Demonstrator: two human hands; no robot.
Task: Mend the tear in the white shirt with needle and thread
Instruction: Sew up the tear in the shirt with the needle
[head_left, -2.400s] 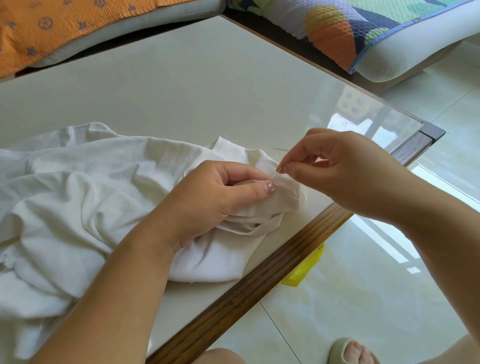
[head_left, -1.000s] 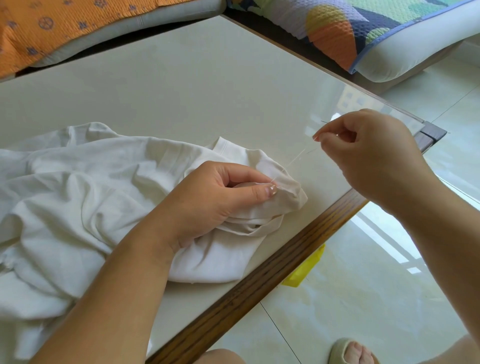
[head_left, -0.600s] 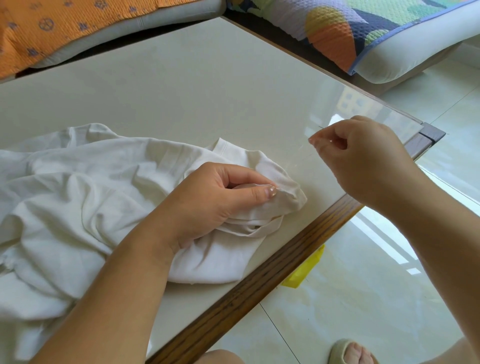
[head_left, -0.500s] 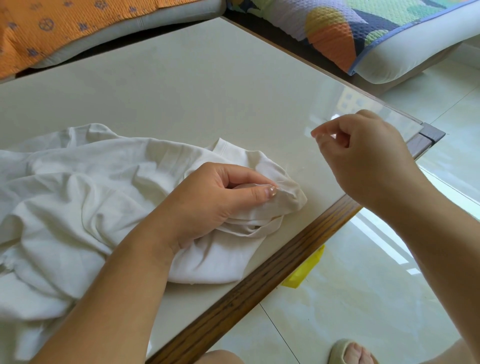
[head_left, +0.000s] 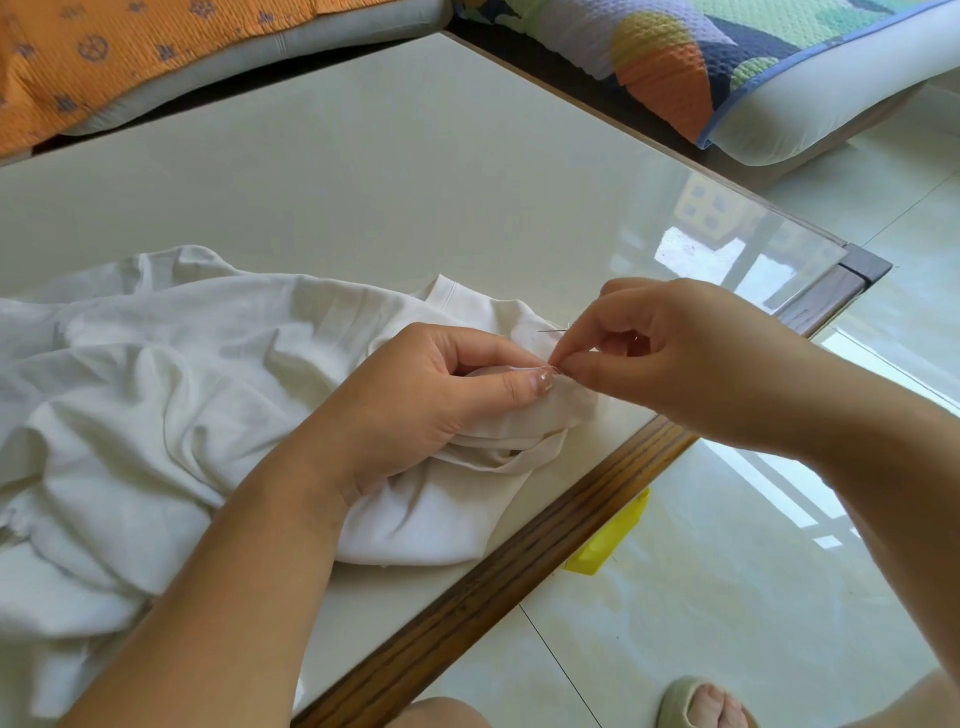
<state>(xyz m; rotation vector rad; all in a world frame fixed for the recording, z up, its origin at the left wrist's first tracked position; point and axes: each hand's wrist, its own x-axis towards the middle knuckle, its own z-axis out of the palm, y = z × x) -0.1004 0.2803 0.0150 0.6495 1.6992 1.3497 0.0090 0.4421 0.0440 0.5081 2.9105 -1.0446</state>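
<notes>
Pinching: right hand (head_left: 691, 364) nips needle (head_left: 554, 331) between thumb and forefinger.
left hand (head_left: 431, 400): grips a bunched fold of white shirt (head_left: 156, 395), thumb on top.
hands: fingertips touching at that fold.
white shirt: heaped beneath and left of left hand.

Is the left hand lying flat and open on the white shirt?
No, the left hand grips a bunched fold of the white shirt, thumb pressed on the fabric.

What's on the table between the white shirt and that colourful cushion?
Nothing; the head view shows only bare glossy tabletop between white shirt and colourful cushion.
</notes>
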